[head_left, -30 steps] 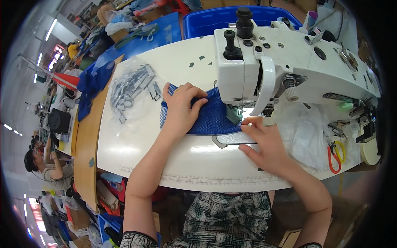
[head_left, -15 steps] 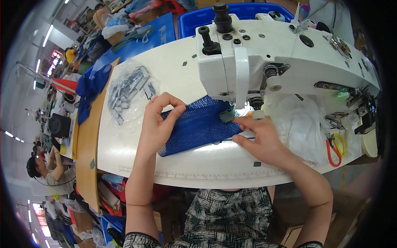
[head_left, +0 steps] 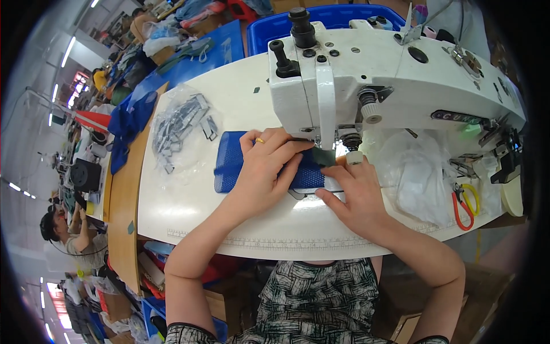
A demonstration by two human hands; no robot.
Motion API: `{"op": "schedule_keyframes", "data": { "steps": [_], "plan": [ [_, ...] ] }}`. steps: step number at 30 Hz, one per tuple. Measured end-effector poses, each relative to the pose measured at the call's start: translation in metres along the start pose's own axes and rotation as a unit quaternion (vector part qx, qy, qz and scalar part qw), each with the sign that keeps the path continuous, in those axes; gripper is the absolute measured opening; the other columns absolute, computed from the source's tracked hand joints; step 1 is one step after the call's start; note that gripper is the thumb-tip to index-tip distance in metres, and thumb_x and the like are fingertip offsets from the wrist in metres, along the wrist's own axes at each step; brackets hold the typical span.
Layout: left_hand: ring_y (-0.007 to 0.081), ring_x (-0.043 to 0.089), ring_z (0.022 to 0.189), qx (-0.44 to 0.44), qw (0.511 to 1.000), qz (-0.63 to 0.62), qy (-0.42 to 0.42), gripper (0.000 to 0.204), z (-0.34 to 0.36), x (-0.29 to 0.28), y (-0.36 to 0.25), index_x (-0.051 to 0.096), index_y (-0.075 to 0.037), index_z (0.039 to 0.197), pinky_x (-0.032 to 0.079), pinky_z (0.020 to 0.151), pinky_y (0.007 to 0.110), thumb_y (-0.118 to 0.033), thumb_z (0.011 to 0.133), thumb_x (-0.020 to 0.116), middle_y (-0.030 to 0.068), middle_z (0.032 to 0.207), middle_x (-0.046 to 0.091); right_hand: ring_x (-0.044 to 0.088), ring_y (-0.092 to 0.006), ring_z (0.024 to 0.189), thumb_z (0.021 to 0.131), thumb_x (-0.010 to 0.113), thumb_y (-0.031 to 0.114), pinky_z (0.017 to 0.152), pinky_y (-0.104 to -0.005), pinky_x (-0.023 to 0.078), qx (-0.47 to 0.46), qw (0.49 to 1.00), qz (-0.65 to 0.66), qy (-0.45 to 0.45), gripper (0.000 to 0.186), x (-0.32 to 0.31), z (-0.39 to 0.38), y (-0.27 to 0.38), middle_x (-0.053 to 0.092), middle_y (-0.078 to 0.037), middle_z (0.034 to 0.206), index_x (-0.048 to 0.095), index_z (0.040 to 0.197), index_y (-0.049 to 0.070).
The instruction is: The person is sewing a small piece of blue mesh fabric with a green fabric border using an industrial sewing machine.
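Note:
My left hand [head_left: 269, 163] is closed on the blue mesh fabric [head_left: 226, 163], bearing down with bent fingers and thumb just left of the needle area of the white sewing machine [head_left: 401, 71]. A small dark green piece [head_left: 323, 157] lies on the fabric's right end below the presser area. My right hand [head_left: 358, 195] is open, fingertips on the right end of the fabric beside that piece, thumb apart on the near side. The fabric's middle is hidden under my left hand.
A bag of metal pieces [head_left: 182, 126] lies left. At right are white plastic bags [head_left: 418, 183] and red-yellow snips [head_left: 463, 209]. A blue bin [head_left: 258, 34] stands behind the machine. A wooden table edge [head_left: 126, 206] adjoins left. Another person [head_left: 74, 235] sits farther left.
My left hand has moved from the fabric's left part rightward toward the needle. The fabric was tilted half a second ago and now lies squarer to the machine.

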State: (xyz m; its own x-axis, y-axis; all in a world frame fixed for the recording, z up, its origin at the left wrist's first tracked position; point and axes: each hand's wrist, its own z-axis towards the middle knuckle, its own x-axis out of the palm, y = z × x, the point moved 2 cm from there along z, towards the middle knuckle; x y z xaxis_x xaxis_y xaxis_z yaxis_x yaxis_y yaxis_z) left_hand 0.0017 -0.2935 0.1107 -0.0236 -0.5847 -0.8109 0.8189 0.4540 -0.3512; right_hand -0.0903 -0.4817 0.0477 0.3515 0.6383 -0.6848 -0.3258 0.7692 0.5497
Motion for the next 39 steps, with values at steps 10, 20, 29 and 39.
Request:
{"op": "schedule_keyframes", "data": {
  "steps": [10, 20, 29, 39],
  "plan": [
    [0.0229, 0.058, 0.114, 0.043, 0.994, -0.042, 0.087, 0.013, -0.003, 0.001, 0.005, 0.071, -0.013, 0.104, 0.029, 0.107, 0.047, -0.010, 0.091, 0.072, 0.0021, 0.112, 0.066, 0.057, -0.0307, 0.104, 0.085, 0.079, 0.014, 0.089, -0.0434, 0.047, -0.029, 0.978, 0.173, 0.108, 0.018, -0.003, 0.003, -0.002, 0.065, -0.007, 0.106, 0.073, 0.101, 0.008],
    [0.0230, 0.063, 0.102, -0.087, 0.987, -0.045, 0.125, 0.025, -0.009, 0.003, -0.002, 0.074, -0.008, 0.099, 0.033, 0.112, 0.043, -0.025, 0.084, 0.086, 0.0042, 0.093, 0.068, 0.058, -0.0283, 0.101, 0.085, 0.077, 0.013, 0.085, -0.0418, 0.048, -0.077, 0.980, 0.139, 0.117, 0.018, 0.001, 0.001, 0.005, 0.065, -0.004, 0.105, 0.072, 0.102, 0.008],
    [0.0215, 0.059, 0.091, -0.096, 0.985, -0.115, 0.083, 0.015, -0.011, 0.000, -0.008, 0.071, -0.007, 0.088, 0.035, 0.106, 0.039, -0.012, 0.079, 0.081, 0.0011, 0.087, 0.062, 0.060, -0.0249, 0.101, 0.082, 0.077, 0.012, 0.082, -0.0385, 0.048, -0.146, 0.985, 0.059, 0.065, 0.021, -0.001, -0.005, 0.009, 0.066, -0.002, 0.108, 0.072, 0.102, 0.009],
    [0.0193, 0.058, 0.098, -0.047, 0.996, -0.063, 0.040, 0.009, -0.008, 0.003, -0.009, 0.067, -0.007, 0.092, 0.029, 0.110, 0.042, -0.006, 0.085, 0.071, 0.0011, 0.091, 0.059, 0.055, -0.0326, 0.116, 0.083, 0.079, 0.015, 0.091, -0.0448, 0.046, -0.064, 0.996, 0.013, 0.056, 0.025, -0.010, -0.009, 0.016, 0.062, -0.013, 0.124, 0.069, 0.104, 0.007]
  ]
}}
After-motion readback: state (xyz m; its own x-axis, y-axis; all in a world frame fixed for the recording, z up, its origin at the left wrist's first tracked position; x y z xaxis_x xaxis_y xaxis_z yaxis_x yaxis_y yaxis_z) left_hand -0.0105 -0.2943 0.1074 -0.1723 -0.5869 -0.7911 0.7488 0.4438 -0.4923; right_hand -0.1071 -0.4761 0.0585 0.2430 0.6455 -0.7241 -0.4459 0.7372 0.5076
